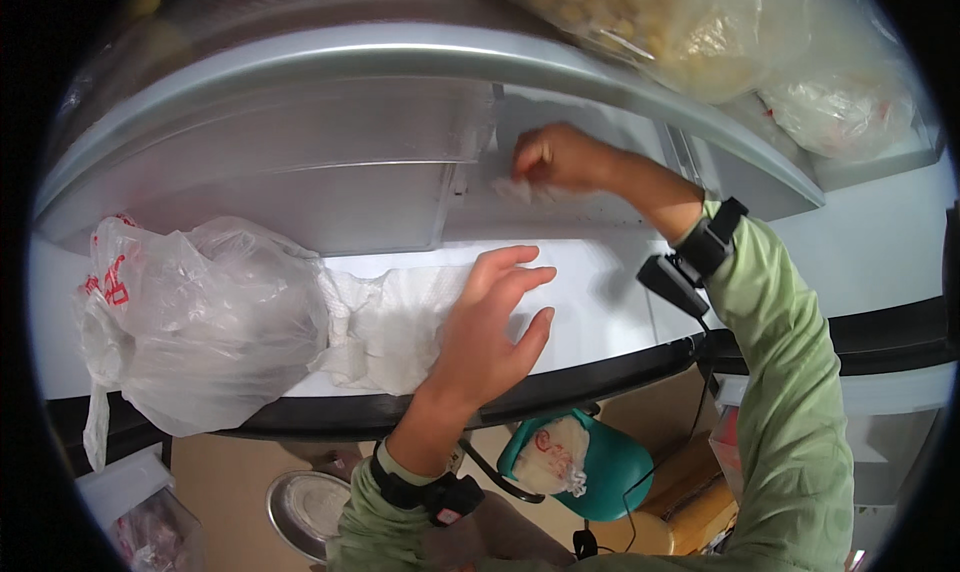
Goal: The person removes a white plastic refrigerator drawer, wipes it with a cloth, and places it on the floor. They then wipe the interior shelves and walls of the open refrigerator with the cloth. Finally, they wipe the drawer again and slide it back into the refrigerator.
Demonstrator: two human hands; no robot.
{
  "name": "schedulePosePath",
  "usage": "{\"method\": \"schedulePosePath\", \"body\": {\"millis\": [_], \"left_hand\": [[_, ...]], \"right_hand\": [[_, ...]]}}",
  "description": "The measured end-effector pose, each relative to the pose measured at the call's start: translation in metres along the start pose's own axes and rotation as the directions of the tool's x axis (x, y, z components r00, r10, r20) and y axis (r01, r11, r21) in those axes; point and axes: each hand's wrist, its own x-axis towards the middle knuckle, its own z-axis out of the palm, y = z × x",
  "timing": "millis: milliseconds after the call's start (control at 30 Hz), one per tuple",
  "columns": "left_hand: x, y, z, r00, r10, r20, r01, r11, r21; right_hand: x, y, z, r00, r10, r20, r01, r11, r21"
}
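My left hand [491, 332] hovers with fingers apart and nothing in it, over the front edge of a white fridge compartment, at the right end of some crumpled white paper towel [397, 317]. My right hand [562, 159] is further in, bent at the wrist with its fingers curled; it is blurred. A whitish, blurred wad, perhaps tissue [517, 191], shows under its fingers, against the grey inner panel. A knotted translucent plastic bag [225, 317] with red print stands left of the towel. Each wrist wears a black strap with a small device.
A clear drawer or shelf panel [360, 122] spans the left. Above the grey shelf rim [420, 39] lie plastic bags of pale food [675, 32]. Below are a teal chair [615, 467] bearing a bag, a round metal basin [307, 508] and open door bins at both sides.
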Motion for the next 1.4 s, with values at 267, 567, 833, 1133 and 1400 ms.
{"method": "schedulePosePath", "body": {"millis": [267, 567, 833, 1133, 1400], "left_hand": [[-0.002, -0.001, -0.001, 1.000, 0.002, -0.003, -0.002, 0.999, -0.048], [-0.001, 0.003, -0.002, 0.999, -0.015, 0.045, 0.017, 0.998, -0.056], [0.002, 0.002, -0.001, 0.999, -0.035, 0.035, 0.039, 0.993, -0.109], [0.000, 0.003, -0.004, 0.997, -0.029, 0.078, 0.031, 0.999, -0.020], [0.004, 0.004, -0.004, 0.999, 0.019, 0.041, -0.018, 1.000, -0.010]], "right_hand": [[0.061, 0.019, -0.007, 0.876, 0.271, -0.400, -0.317, 0.947, -0.052], [0.045, 0.031, 0.011, 0.696, -0.132, -0.706, -0.059, 0.969, -0.239], [0.008, -0.005, 0.027, 0.947, -0.002, -0.321, -0.017, 0.998, -0.055], [0.013, 0.065, -0.033, 0.861, 0.270, -0.431, -0.366, 0.918, -0.157], [-0.010, 0.044, 0.002, 0.913, 0.250, -0.323, -0.303, 0.945, -0.123]]}}
